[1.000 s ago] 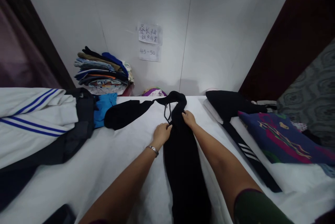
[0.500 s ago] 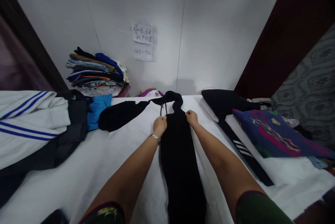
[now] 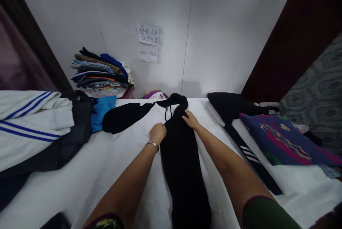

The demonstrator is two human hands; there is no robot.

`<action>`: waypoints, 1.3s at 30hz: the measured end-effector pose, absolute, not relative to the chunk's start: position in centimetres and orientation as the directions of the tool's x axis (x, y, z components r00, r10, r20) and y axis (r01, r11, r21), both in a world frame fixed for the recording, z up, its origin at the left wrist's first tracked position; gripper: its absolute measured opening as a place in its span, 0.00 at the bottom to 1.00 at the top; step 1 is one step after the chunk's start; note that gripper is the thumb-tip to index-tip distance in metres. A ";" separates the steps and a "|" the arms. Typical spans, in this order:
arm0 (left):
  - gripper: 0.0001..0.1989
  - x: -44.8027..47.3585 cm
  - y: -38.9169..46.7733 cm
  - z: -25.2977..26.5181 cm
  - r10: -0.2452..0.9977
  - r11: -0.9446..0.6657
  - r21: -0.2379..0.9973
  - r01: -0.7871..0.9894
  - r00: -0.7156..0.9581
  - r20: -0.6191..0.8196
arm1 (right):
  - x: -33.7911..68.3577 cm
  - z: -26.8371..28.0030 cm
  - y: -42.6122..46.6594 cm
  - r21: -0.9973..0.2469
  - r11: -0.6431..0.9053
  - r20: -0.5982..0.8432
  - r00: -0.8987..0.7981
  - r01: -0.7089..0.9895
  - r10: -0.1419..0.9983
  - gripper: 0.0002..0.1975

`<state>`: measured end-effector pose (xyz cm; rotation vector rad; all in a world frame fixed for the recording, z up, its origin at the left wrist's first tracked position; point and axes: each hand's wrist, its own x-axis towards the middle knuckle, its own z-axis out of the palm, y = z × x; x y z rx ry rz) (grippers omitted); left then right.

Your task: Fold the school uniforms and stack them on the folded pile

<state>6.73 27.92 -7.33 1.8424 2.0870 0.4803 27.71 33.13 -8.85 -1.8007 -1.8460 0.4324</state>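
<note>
Our left hand (image 3: 157, 132) pinches the left edge of the black hoodie (image 3: 181, 157), which lies folded in a long strip down the middle of the white table (image 3: 112, 164); our right hand (image 3: 190, 120) rests flat on its upper part, near the drawstring (image 3: 167, 113). We judge it soft, limp and light, best gripped at the folded edges. A folded stack (image 3: 101, 74) sits against the white wall (image 3: 227, 25).
</note>
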 end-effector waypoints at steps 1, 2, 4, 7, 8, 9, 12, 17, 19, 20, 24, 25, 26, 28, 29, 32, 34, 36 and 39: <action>0.16 6.7 27.7 -7.2 0.994 0.093 0.437 0.894 -0.108 0.009 | 27.1 -8.7 33.1 -0.550 0.083 0.126 -0.015 0.831 0.992 0.28; 0.16 6.7 27.4 -7.1 0.995 0.064 0.428 0.902 -0.089 0.039 | 26.5 -8.6 33.1 -0.526 0.101 0.106 -0.054 0.844 0.993 0.29; 0.17 7.2 26.6 -6.9 0.992 -0.012 0.415 0.910 -0.041 0.119 | 25.2 -8.5 33.2 -0.455 0.152 0.061 -0.140 0.877 0.988 0.30; 0.19 8.7 24.8 -7.5 0.972 -0.192 0.377 0.906 0.124 0.199 | 23.7 -8.8 33.6 -0.343 0.240 -0.010 -0.259 0.908 0.966 0.31; 0.20 9.3 24.2 -8.0 0.961 -0.249 0.352 0.902 0.186 0.205 | 23.4 -9.0 33.8 -0.327 0.250 -0.036 -0.277 0.911 0.960 0.31; 0.21 9.8 23.7 -8.5 0.950 -0.295 0.323 0.899 0.238 0.204 | 23.2 -9.2 33.9 -0.320 0.251 -0.064 -0.285 0.913 0.956 0.31; 0.27 10.7 22.8 -10.2 0.938 -0.329 0.262 0.907 0.281 0.205 | 22.8 -9.8 34.2 -0.336 0.230 -0.116 -0.283 0.913 0.952 0.30; 0.28 10.5 22.8 -11.1 0.931 -0.334 0.257 0.907 0.274 0.243 | 23.8 -9.7 33.2 -0.421 0.182 -0.031 -0.215 0.888 0.976 0.27; 0.27 10.4 22.8 -11.0 0.930 -0.328 0.264 0.907 0.260 0.262 | 25.4 -9.6 32.1 -0.459 0.125 0.034 -0.123 0.879 0.992 0.25; 0.26 10.4 22.8 -11.0 0.929 -0.323 0.270 0.907 0.250 0.272 | 26.4 -9.6 31.5 -0.479 0.086 0.057 -0.066 0.873 0.996 0.25; 0.22 10.3 22.8 -11.0 0.923 -0.311 0.304 0.901 0.210 0.323 | 30.6 -10.0 29.3 -0.572 -0.081 0.054 0.137 0.816 0.989 0.24; 0.21 10.3 22.8 -11.0 0.920 -0.310 0.319 0.896 0.197 0.339 | 31.2 -10.0 29.0 -0.596 -0.108 0.043 0.167 0.795 0.985 0.24; 0.20 10.3 22.8 -11.0 0.916 -0.308 0.334 0.891 0.184 0.355 | 31.5 -10.1 28.9 -0.621 -0.126 0.034 0.188 0.774 0.982 0.24; 0.18 10.1 22.8 -11.0 0.911 -0.303 0.356 0.884 0.160 0.379 | 31.3 -10.0 29.1 -0.666 -0.143 0.019 0.208 0.733 0.978 0.25; 0.18 10.0 22.7 -10.9 0.911 -0.298 0.360 0.884 0.150 0.385 | 30.8 -9.9 29.4 -0.685 -0.147 0.010 0.212 0.714 0.977 0.24; 0.18 9.8 22.6 -10.8 0.914 -0.275 0.360 0.891 0.127 0.386 | 28.4 -9.3 30.7 -0.736 -0.143 -0.003 0.208 0.662 0.978 0.22; 0.18 9.8 22.6 -10.8 0.917 -0.260 0.362 0.895 0.111 0.383 | 26.6 -8.9 31.5 -0.772 -0.110 0.010 0.186 0.627 0.983 0.21; 0.19 9.8 22.6 -10.7 0.920 -0.245 0.364 0.899 0.097 0.379 | 25.2 -8.8 31.9 -0.802 -0.076 0.023 0.158 0.593 0.987 0.20; 0.19 9.8 22.6 -10.6 0.926 -0.231 0.370 0.900 0.086 0.367 | 24.6 -9.2 31.7 -0.813 -0.102 -0.010 0.162 0.573 0.987 0.21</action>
